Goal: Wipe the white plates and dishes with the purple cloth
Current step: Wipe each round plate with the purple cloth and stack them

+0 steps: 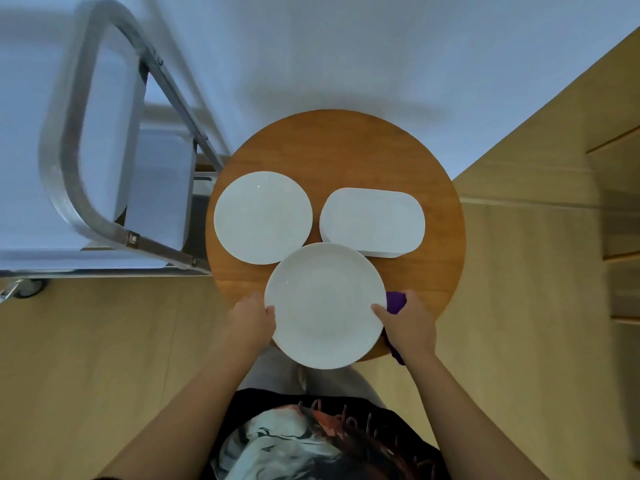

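The left hand [252,318] has its grip clamped on the left rim of the near round plate [325,304], thumb on top. The right hand [408,323] pinches the plate's right rim, with the purple cloth [395,301] bunched under its fingers against that rim. The plate lies face up over the near edge of the round wooden surface [339,147]; whether it rests there or is lifted cannot be told. Three white dishes in all: two round plates and one oblong dish [372,221], long axis running left to right. The second round plate [263,217] lies far left. The near plate overlaps both. A metal-framed cart [90,216] stands to the left.
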`<act>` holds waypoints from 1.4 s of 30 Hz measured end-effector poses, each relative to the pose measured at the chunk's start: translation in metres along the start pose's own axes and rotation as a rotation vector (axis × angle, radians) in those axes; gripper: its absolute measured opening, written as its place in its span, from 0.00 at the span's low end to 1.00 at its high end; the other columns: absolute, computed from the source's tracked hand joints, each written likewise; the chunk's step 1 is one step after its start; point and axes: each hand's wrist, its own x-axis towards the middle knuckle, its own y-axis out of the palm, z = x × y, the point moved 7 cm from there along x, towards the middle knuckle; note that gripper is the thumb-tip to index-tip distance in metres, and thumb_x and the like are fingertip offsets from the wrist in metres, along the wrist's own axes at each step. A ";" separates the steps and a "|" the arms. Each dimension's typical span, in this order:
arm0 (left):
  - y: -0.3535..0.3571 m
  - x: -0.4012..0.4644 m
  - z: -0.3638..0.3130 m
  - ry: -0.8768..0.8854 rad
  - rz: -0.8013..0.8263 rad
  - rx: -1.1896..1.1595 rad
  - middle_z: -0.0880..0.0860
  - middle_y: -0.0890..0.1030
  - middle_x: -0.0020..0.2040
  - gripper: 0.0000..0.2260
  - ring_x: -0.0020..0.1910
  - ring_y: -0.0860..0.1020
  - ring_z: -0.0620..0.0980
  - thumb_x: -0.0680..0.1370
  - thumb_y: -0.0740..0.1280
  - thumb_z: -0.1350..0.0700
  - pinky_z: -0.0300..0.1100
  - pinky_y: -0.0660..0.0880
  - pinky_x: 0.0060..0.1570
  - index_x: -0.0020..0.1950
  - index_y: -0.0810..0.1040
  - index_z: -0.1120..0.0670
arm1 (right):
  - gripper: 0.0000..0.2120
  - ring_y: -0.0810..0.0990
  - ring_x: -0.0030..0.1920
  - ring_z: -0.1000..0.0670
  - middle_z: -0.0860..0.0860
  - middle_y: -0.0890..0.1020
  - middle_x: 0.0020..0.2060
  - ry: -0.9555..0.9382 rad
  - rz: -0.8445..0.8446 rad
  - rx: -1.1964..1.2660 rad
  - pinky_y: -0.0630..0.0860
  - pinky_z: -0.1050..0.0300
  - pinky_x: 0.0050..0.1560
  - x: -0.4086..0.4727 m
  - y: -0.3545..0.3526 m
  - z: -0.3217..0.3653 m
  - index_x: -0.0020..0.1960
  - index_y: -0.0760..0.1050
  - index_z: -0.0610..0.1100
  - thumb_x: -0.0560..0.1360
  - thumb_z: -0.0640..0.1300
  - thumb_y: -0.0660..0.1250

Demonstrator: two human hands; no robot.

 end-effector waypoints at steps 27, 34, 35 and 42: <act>-0.021 0.153 0.070 -0.273 -0.038 -0.801 0.58 0.75 0.63 0.15 0.61 0.74 0.59 0.81 0.60 0.56 0.57 0.74 0.59 0.66 0.70 0.58 | 0.21 0.74 0.50 0.53 0.56 0.74 0.51 -0.166 0.073 0.445 0.75 0.62 0.45 0.049 0.093 0.219 0.62 0.67 0.50 0.73 0.48 0.70; -0.038 0.154 0.050 -0.293 -0.069 -1.174 0.48 0.75 0.51 0.07 0.49 0.75 0.48 0.81 0.58 0.51 0.43 0.76 0.43 0.59 0.64 0.46 | 0.20 0.72 0.43 0.54 0.61 0.70 0.44 0.086 0.080 0.666 0.70 0.64 0.36 0.054 0.104 0.205 0.63 0.64 0.54 0.75 0.43 0.66; -0.041 0.152 0.044 -0.300 -0.061 -1.226 0.49 0.75 0.54 0.09 0.52 0.75 0.49 0.82 0.57 0.48 0.45 0.78 0.47 0.61 0.64 0.46 | 0.20 0.73 0.43 0.54 0.61 0.70 0.44 0.122 0.070 0.717 0.69 0.64 0.36 0.052 0.103 0.202 0.64 0.64 0.54 0.75 0.43 0.66; -0.064 0.125 0.024 -0.269 -0.062 -1.618 0.47 0.79 0.61 0.19 0.59 0.77 0.53 0.79 0.52 0.36 0.56 0.78 0.54 0.66 0.70 0.39 | 0.29 0.74 0.51 0.49 0.53 0.73 0.55 0.281 -0.005 1.039 0.75 0.56 0.43 0.037 0.079 0.187 0.70 0.61 0.56 0.72 0.43 0.67</act>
